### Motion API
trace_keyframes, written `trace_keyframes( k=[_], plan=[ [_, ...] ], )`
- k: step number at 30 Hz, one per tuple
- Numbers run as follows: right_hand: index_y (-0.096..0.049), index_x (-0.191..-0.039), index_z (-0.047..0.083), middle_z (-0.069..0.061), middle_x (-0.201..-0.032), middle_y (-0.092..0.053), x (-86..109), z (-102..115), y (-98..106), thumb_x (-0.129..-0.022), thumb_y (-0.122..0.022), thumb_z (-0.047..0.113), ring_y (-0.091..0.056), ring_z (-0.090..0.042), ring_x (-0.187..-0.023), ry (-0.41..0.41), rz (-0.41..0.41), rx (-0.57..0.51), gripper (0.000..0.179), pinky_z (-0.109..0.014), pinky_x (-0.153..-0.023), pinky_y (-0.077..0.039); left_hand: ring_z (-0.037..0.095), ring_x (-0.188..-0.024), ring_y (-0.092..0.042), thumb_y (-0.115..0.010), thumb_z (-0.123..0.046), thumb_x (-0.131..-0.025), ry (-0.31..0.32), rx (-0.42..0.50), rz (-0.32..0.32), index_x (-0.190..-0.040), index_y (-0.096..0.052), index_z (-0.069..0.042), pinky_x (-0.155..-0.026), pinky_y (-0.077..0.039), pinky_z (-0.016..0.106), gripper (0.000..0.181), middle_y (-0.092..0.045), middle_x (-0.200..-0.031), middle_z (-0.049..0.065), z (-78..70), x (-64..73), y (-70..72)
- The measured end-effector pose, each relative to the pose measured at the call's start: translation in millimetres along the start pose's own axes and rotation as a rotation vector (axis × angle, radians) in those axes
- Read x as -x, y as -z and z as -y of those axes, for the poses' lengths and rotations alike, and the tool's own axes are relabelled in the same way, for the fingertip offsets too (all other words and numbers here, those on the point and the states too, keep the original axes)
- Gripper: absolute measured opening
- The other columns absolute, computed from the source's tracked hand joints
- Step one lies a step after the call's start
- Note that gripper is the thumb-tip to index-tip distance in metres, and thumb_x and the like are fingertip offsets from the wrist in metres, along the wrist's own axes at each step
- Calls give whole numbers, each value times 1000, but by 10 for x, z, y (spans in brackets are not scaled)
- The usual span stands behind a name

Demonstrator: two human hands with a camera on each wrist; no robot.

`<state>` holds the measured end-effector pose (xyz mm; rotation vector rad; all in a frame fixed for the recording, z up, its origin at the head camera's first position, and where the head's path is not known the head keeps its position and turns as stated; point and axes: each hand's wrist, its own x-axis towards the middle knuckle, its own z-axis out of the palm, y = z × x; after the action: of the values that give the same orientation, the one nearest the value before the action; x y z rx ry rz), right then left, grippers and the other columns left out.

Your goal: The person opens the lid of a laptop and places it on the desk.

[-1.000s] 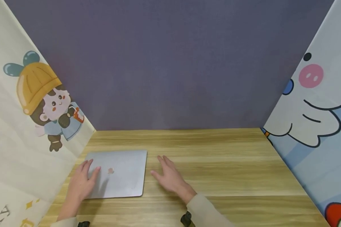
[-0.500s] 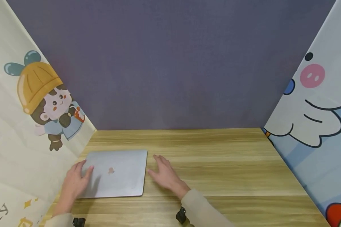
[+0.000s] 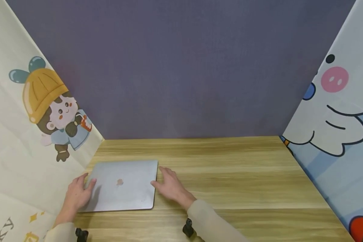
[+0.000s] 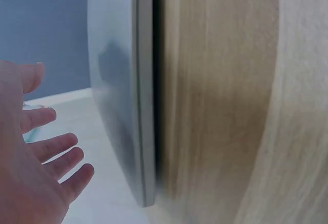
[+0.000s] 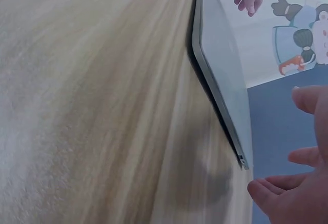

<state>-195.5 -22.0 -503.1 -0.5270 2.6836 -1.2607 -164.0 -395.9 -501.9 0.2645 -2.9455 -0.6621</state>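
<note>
A closed silver laptop [image 3: 125,191] with a logo on its lid lies flat on the wooden table. At its left edge hovers my left hand [image 3: 77,195], fingers spread; the left wrist view shows that hand [image 4: 36,167] apart from the laptop [image 4: 115,70], with nothing in it. My right hand [image 3: 170,186] is beside the right edge, its thumb over the lid's border. In the right wrist view the fingers of the right hand [image 5: 302,193] are slightly bent near a corner of the laptop [image 5: 225,75]; whether they touch it is hard to tell.
Bare wooden table [image 3: 236,188] stretches to the right of the laptop. A dark grey panel [image 3: 187,67] stands along the back. A printed white cloth [image 3: 18,161] borders the left side, close to my left hand, and another cloth [image 3: 320,174] borders the right.
My left hand has shifted left, from over the lid to the laptop's left edge. The right hand has moved left, up to the right edge. The laptop stays in place.
</note>
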Motion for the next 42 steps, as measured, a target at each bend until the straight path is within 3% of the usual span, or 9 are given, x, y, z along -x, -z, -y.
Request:
trace_keyframes(
  k=[3,15,30,42],
  plan=[
    [-41,-153,1,-23,-154,-42,-42,8,-51,-98,-63,43,-38,-41,-143,5,2,1,73,-53,-118,-32,65,-129,-29,-37,-44,-108,42,1,40,-145,-30,17,-107,-26,74,72,-27,-141,47,59,-27,1],
    [-47,-148,-2,-22,-148,-50,-130,18,-250,-95,-68,38,-44,-41,-138,-22,-19,-18,69,-52,-115,-37,67,-126,-29,-35,-48,-107,104,-5,122,-145,-28,17,-106,-28,74,76,-28,-137,49,165,-65,-11],
    [-52,-143,-2,-23,-145,-52,-134,106,-359,-91,-75,32,-47,-40,-136,-46,-6,-41,67,-52,-113,-39,65,-133,-24,-42,-38,-106,125,10,95,-145,-32,18,-111,-22,72,68,-27,-145,45,98,-112,-181],
    [-57,-137,-6,-26,-142,-51,-118,101,-476,-86,-80,29,-50,-40,-130,-40,-19,-5,67,-50,-109,-44,63,-124,-34,-47,-29,-104,108,-7,56,-141,-44,12,-103,-30,72,56,-36,-140,42,116,-100,-224]
  ],
)
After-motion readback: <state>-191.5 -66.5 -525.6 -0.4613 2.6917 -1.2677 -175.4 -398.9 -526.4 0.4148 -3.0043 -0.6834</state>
